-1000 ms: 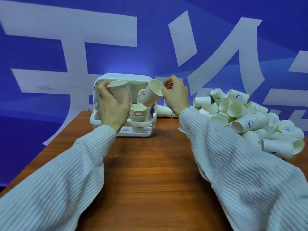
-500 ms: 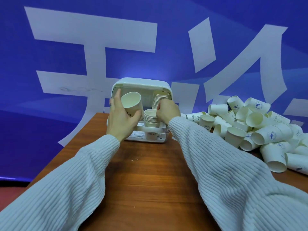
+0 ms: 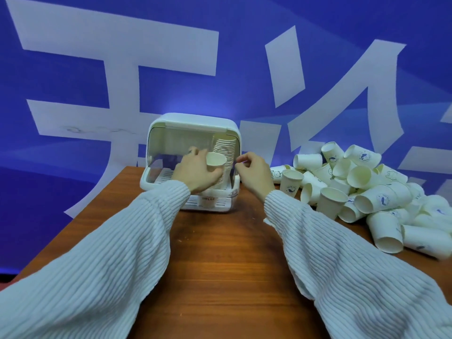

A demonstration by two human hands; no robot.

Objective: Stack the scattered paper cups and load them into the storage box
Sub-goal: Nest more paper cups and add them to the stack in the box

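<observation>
Cup in hand: our left hand (image 3: 195,173) grips 1 paper cup (image 3: 215,163) by its wall, mouth up and tilted toward us, inside the open front of the storage box (image 3: 193,122).
Handling: we judge these cups very light and thin-walled, easy to crush, so we would hold mid-wall with a soft grip, not at the rim.
Stack: a tall nested stack (image 3: 223,148) leans at the box's right rear.
Right hand: our right hand (image 3: 254,174) hangs just beside the box's right edge, fingers loosely curled, grasping nothing we can see.
Pile: loose cups (image 3: 362,189) lie heaped on the table (image 3: 220,253), right of the box.
Change: 0.5 s ago the right hand sat at the short stack in the box; now it is outside, and the left hand's cup has gone deeper and rightward.
</observation>
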